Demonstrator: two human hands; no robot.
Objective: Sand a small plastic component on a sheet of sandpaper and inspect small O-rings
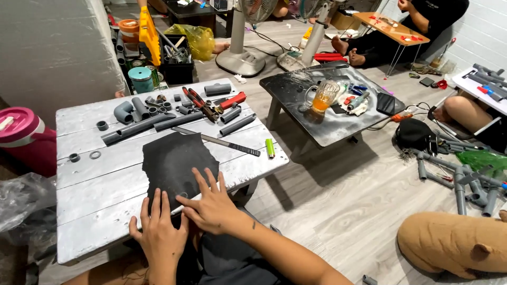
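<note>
Both hands flat on black sheet at near table edge.

Left hand [158,235] and right hand [211,206] lie open, fingers spread, gripping nothing, pressing the black sheet [177,161] on the grey table [95,208]. Even palm pressure should keep it from creeping. Beyond: a green cylinder [270,148], grey pipes [145,125], a teal-lidded tub [141,79], and a yellow bag [193,39].

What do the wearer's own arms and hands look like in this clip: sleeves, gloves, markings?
Both the left hand and the right hand are bare, with no gloves, rings or watch visible. The right forearm is uncovered, no sleeve showing, and carries a small dark mark near the wrist, possibly a tattoo. Little of the left forearm shows.
</note>
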